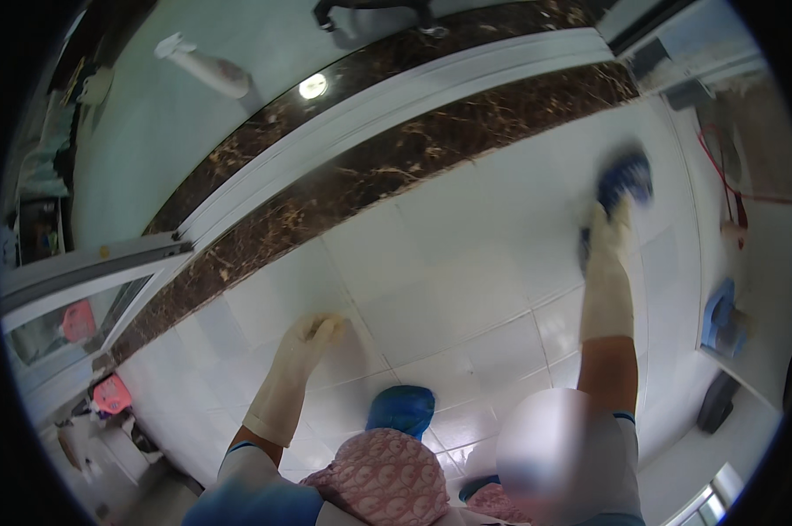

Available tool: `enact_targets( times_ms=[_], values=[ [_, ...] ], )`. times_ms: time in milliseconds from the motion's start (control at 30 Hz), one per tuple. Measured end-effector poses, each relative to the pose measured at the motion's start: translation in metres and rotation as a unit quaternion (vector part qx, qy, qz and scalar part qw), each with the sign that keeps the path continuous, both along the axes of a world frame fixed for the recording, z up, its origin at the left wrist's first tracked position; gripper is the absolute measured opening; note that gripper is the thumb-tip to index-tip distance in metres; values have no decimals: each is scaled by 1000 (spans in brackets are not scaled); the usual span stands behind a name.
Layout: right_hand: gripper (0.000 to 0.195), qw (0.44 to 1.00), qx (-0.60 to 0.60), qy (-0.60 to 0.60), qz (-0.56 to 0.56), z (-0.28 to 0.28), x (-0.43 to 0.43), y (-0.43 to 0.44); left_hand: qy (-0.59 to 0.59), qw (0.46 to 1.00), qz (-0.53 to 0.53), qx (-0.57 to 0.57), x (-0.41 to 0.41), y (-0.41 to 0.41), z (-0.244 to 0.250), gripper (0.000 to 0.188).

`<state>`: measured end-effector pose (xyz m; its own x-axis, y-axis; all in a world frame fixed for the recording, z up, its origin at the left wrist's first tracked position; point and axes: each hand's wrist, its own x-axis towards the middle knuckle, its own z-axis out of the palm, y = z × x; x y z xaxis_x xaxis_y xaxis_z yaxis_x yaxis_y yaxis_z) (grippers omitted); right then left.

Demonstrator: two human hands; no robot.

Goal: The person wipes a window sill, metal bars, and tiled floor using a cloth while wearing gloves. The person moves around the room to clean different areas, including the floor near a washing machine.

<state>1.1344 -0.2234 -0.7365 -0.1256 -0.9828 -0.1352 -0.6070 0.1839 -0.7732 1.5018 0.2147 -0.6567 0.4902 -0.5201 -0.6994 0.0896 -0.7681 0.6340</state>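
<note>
A long cream rubber glove covers my right hand [616, 220], which is stretched forward over the white tiled floor [448, 283]. It is shut on a dark blue cloth [625, 177], blurred and pressed on or held close to the tiles. My left hand [317, 325], in a matching glove, hovers at the lower left of centre with its fingers curled; whether anything thin is between them cannot be told. A blue shoe cover [402, 407] shows on my foot beyond my knee in pink patterned trousers.
A dark marbled stone sill [383, 171] and a white door track [396, 98] cross ahead. Beyond them lie a white object [208, 69] and dark furniture legs [376, 10]. Pink plastic [112, 394] is at left; a blue plastic item [718, 315] and dark slipper [717, 402] are at right.
</note>
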Motion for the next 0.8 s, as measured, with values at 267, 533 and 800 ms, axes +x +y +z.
enact_targets(
  times_ms=[267,533,800],
  values=[
    [36,784,-6,130,607,28,300,259,-28,975,216,-50,18,73,30,25],
    [47,642,442,-327,534,90,215,368,-127,959,236,-87,31,86,52,26],
    [72,921,204,-222,246,121,18,102,-82,982,129,-107,8,15,43,28]
  ],
)
